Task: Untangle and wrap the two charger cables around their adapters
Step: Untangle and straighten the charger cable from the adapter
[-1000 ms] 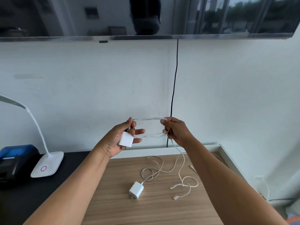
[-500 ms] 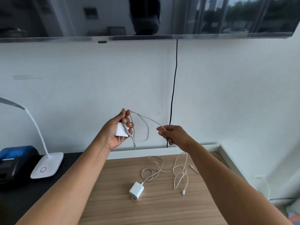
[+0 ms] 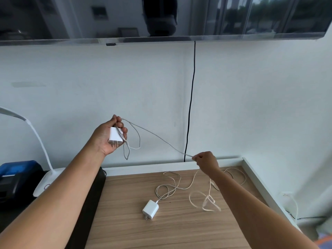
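Observation:
My left hand (image 3: 107, 139) is raised above the desk and grips a white adapter (image 3: 115, 136), prongs pointing down. Its white cable (image 3: 154, 135) loops below the fingers and runs taut down to the right. My right hand (image 3: 206, 161) pinches that cable lower, and the rest of it hangs to the desk in a blurred coil (image 3: 206, 201). A second white adapter (image 3: 150, 209) lies on the wooden desk (image 3: 179, 234), its cable (image 3: 170, 187) in loose loops behind it.
A white desk lamp (image 3: 42, 184) and a blue-black device (image 3: 16, 178) stand on a black surface at the left. A black cord (image 3: 191, 97) hangs down the wall from a dark screen above. A white ledge (image 3: 260, 178) borders the desk at the back and right.
My right hand has moved down and to the right, pulling the cable straight away from my left hand. The hanging end has shifted over the desk. The left hand rose slightly.

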Demonstrator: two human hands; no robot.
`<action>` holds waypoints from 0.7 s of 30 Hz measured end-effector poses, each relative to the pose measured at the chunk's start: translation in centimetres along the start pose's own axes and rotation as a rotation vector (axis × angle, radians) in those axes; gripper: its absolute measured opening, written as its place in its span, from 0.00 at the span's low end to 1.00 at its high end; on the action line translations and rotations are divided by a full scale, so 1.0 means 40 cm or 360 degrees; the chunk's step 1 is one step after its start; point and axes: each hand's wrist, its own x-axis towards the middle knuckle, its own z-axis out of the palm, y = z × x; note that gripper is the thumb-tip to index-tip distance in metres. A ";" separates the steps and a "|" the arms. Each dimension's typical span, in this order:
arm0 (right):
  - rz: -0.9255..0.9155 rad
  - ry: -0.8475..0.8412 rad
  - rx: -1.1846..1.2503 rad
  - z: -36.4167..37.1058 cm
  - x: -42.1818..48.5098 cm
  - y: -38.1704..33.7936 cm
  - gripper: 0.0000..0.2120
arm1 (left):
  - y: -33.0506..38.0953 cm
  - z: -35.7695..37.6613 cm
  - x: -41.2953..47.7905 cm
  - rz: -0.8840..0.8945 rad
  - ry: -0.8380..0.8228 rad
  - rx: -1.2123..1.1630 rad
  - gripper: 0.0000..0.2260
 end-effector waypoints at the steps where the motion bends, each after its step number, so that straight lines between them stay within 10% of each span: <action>1: -0.0008 -0.0127 -0.0193 0.010 0.000 -0.011 0.10 | -0.007 0.006 -0.001 -0.0013 0.0014 0.0064 0.11; 13: -0.0568 -0.0932 -0.0193 -0.037 -0.141 -0.273 0.08 | -0.134 0.095 -0.019 -0.0031 -0.0022 0.0985 0.09; 21: -0.0487 -0.0048 0.0071 -0.074 -0.099 -0.266 0.14 | -0.127 0.069 -0.001 -0.0096 0.0232 0.0639 0.09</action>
